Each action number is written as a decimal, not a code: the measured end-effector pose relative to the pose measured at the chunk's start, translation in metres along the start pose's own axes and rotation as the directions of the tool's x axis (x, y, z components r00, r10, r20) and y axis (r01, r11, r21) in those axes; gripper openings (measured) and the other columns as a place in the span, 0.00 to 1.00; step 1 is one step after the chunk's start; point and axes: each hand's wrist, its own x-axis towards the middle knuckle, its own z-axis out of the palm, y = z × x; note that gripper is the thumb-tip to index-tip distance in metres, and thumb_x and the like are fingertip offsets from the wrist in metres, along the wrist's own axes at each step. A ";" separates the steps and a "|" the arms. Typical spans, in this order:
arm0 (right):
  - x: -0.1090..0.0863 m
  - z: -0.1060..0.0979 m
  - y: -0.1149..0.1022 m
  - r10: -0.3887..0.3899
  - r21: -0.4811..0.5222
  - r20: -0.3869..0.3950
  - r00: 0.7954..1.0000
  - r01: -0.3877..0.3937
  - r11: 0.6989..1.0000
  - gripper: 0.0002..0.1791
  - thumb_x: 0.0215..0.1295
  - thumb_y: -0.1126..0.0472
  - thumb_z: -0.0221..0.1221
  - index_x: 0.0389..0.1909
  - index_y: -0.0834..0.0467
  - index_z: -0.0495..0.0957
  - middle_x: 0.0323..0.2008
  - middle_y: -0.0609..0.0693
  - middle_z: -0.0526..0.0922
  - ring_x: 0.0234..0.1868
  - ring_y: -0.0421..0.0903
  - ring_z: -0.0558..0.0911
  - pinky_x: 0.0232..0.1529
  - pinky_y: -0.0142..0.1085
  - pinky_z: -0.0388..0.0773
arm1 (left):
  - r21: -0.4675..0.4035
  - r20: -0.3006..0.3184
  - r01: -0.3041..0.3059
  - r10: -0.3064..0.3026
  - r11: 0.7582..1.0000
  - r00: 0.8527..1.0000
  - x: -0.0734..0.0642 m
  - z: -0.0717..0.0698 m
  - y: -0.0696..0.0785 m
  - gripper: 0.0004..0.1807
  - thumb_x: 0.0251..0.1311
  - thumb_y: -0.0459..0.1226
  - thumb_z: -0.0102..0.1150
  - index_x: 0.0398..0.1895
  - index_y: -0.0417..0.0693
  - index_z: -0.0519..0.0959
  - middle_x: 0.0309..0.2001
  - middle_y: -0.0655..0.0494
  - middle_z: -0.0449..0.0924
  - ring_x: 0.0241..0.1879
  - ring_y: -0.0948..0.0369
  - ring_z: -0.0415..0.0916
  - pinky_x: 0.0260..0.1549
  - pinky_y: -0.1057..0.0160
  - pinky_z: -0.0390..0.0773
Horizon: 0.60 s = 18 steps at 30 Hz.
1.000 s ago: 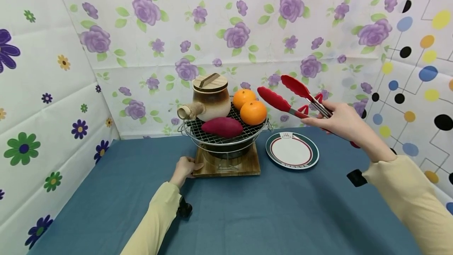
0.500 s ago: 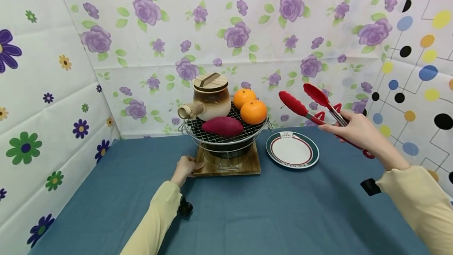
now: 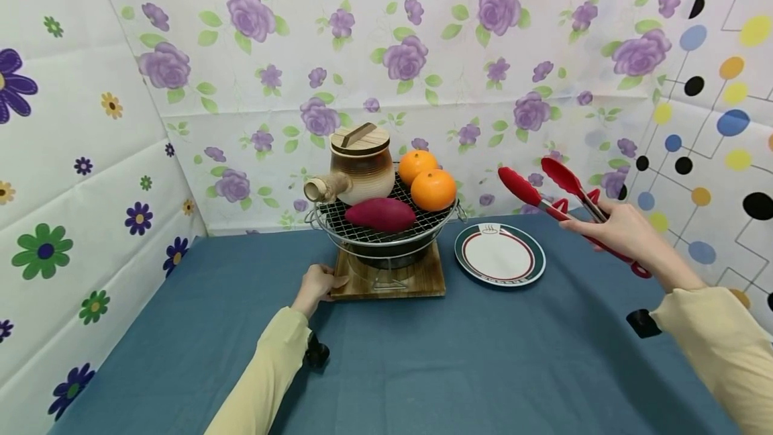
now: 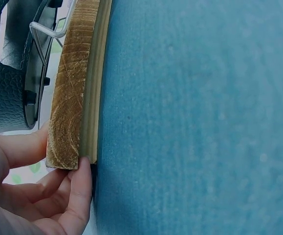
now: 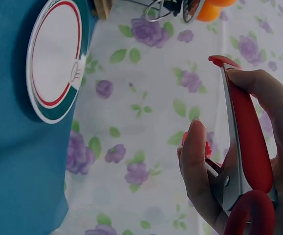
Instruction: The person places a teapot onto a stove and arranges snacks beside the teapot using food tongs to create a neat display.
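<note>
My left hand [image 3: 317, 282] pinches the left edge of a square wooden board [image 3: 423, 280], thumb on top and fingers below in the left wrist view. On that board stands a round grill stove with a wire rack [image 3: 356, 232]. The rack carries a clay pot [image 3: 365, 173] with a wooden lid, a purple sweet potato [image 3: 380, 215] and two oranges [image 3: 433, 190]. My right hand [image 3: 622, 230] holds red-tipped tongs [image 3: 519, 186] in the air, right of and above the plate [image 3: 500, 254]. The tongs' arms are spread, with nothing between their tips.
A blue cloth [image 3: 435, 361] covers the table. Behind it hangs a white curtain with purple roses [image 3: 404, 59]. Patterned sheets also stand at the left and right sides. The white plate with a green rim lies just right of the board.
My right hand has moved to the right and slightly down with the tongs, away from the oranges. The left hand stays at the board, and the food and pot have not moved.
</note>
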 end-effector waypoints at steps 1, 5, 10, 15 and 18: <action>0.000 0.000 0.002 0.002 0.000 0.002 1.000 -0.002 1.000 0.33 0.51 0.35 0.59 0.30 0.64 0.64 0.19 0.53 0.75 0.21 0.47 0.79 0.22 0.39 0.68 | 0.000 0.002 0.005 -0.005 1.000 1.000 0.000 0.000 0.000 0.16 0.52 0.33 0.64 0.38 0.29 0.73 0.37 0.38 0.71 0.27 0.52 0.74 0.21 0.59 0.77; 0.002 0.001 0.009 0.027 -0.004 0.018 0.999 -0.027 1.000 0.34 0.51 0.35 0.58 0.31 0.64 0.63 0.18 0.52 0.75 0.21 0.47 0.79 0.23 0.39 0.68 | 0.003 -0.002 0.014 -0.014 1.000 1.000 0.000 0.000 0.000 0.19 0.53 0.33 0.64 0.44 0.28 0.72 0.42 0.35 0.70 0.32 0.48 0.74 0.22 0.58 0.77; 0.004 0.002 0.019 0.080 0.001 0.048 0.996 -0.081 0.997 0.35 0.50 0.33 0.58 0.29 0.65 0.64 0.17 0.52 0.76 0.20 0.47 0.78 0.22 0.39 0.66 | 0.005 0.003 0.016 -0.016 1.000 1.000 0.000 0.000 0.000 0.21 0.53 0.33 0.63 0.46 0.27 0.71 0.44 0.34 0.69 0.35 0.47 0.74 0.23 0.58 0.77; 0.006 0.005 0.031 0.125 0.000 0.065 0.990 -0.125 0.992 0.36 0.50 0.32 0.57 0.31 0.65 0.65 0.16 0.51 0.76 0.19 0.47 0.76 0.21 0.38 0.65 | 0.005 0.004 0.011 -0.011 1.000 1.000 -0.001 0.000 0.000 0.19 0.53 0.33 0.63 0.44 0.28 0.72 0.39 0.36 0.71 0.31 0.50 0.75 0.23 0.58 0.77; 0.008 0.008 0.037 0.150 -0.005 0.076 0.986 -0.150 0.989 0.38 0.49 0.31 0.57 0.31 0.66 0.65 0.15 0.51 0.76 0.19 0.47 0.75 0.21 0.38 0.64 | 0.002 0.003 0.004 -0.004 1.000 1.000 -0.001 0.000 0.000 0.18 0.53 0.33 0.63 0.43 0.28 0.72 0.37 0.38 0.71 0.29 0.50 0.74 0.23 0.58 0.77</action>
